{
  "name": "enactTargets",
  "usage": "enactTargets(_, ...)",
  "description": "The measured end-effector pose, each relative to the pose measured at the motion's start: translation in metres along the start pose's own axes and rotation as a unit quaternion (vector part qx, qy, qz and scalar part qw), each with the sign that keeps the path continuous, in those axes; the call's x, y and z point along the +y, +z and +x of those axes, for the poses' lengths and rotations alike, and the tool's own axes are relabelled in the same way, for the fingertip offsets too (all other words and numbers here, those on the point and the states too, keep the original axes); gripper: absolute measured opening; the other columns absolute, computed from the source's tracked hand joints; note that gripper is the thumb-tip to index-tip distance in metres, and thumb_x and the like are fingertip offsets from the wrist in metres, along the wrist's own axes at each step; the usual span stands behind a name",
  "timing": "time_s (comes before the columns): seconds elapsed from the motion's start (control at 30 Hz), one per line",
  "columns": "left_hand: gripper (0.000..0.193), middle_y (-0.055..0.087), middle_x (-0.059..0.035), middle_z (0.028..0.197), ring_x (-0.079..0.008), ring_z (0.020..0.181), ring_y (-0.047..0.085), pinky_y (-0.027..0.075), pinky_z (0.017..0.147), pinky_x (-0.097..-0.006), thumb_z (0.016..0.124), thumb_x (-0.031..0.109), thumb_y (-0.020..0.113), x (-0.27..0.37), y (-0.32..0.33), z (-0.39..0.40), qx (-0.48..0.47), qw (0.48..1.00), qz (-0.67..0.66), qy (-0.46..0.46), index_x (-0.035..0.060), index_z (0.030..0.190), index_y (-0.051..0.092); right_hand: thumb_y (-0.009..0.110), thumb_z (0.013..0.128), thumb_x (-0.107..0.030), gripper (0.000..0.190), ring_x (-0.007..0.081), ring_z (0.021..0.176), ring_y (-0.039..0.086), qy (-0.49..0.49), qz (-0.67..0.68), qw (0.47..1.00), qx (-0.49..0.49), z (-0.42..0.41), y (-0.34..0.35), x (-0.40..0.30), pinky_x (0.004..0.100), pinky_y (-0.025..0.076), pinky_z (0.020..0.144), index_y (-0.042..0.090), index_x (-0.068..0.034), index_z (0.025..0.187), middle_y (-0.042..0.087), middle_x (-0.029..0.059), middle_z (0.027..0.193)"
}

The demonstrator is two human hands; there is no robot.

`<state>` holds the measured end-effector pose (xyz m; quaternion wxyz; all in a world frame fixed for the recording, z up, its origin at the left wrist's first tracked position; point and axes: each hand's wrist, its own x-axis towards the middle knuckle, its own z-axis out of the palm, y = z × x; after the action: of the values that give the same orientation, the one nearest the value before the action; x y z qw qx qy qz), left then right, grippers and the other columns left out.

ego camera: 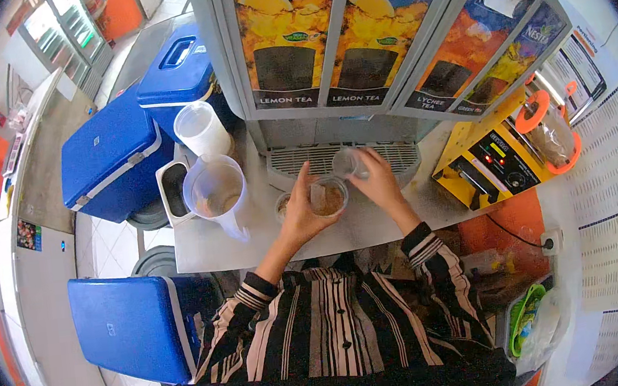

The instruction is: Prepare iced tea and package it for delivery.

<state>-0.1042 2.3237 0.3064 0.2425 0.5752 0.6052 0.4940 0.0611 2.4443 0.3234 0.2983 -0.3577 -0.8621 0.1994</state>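
My left hand (pixel 305 213) holds a round clear plastic tub (pixel 327 196) with brown contents above the grey counter. Just right of it, my right hand (pixel 376 177) grips a small clear cup (pixel 346 163), blurred and tilted near the tub's rim. Behind my left fingers stands another small container (pixel 283 206), partly hidden. The slotted drip tray (pixel 294 162) of a tea dispenser (pixel 328 109) lies just beyond both hands.
Left on the counter (pixel 270 251) stand a clear plastic jug (pixel 215 188), a white tub (pixel 202 128) and a rectangular metal container (pixel 175 193). Blue cooler boxes (pixel 107 152) are farther left. A yellow cup-sealing machine (pixel 489 157) stands right, its cord running to a wall socket.
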Motion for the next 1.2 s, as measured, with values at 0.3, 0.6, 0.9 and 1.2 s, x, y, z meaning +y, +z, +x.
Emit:
enactTargets(0.3,0.117,0.054,-0.0150,0.115,-0.0320,0.107,0.054,0.043,0.092,-0.0395,0.054,0.030,0.085,0.001,0.001,-0.011,-0.001,1.000,0.015,0.018,0.0089,0.142,0.011,0.075,0.067,-0.045,0.051,0.0317,0.062,0.060,0.115,-0.010,0.987,0.107,0.079,0.040,0.027,0.0396,0.047,0.058,0.059,0.002,0.078,0.060,0.0154,0.066)
enactTargets(0.6,0.116,0.057,-0.0127,0.111,-0.0292,0.105,0.055,0.043,0.092,-0.0399,0.054,0.031,0.085,-0.003,-0.002,-0.018,0.008,0.999,0.034,-0.001,0.0090,0.142,0.012,0.067,0.067,-0.059,0.064,0.0376,0.054,0.055,0.085,-0.038,0.988,0.125,0.094,0.059,0.037,0.0452,0.043,0.055,0.057,0.003,0.054,0.055,0.0196,0.055)
enactTargets(0.9,0.114,0.051,-0.0165,0.118,-0.0298,0.110,0.052,0.041,0.095,-0.0405,0.054,0.029,0.085,0.003,-0.005,-0.020,-0.011,1.000,0.012,-0.008,0.0065,0.142,0.014,0.073,0.063,-0.056,0.059,0.0366,0.060,0.058,0.140,0.007,0.985,0.097,0.096,0.061,0.031,0.0446,0.045,0.062,0.060,0.001,0.060,0.060,0.0168,0.062)
enactTargets(1.2,0.114,0.046,-0.0203,0.122,-0.0324,0.115,0.047,0.038,0.097,-0.0414,0.056,0.030,0.084,0.000,-0.005,-0.027,-0.025,1.000,0.011,-0.003,0.0067,0.142,0.013,0.077,0.064,-0.049,0.059,0.0210,0.061,0.065,0.089,-0.045,0.987,0.126,0.097,0.065,0.022,0.0316,0.051,0.057,0.058,0.005,0.078,0.065,0.0133,0.068)
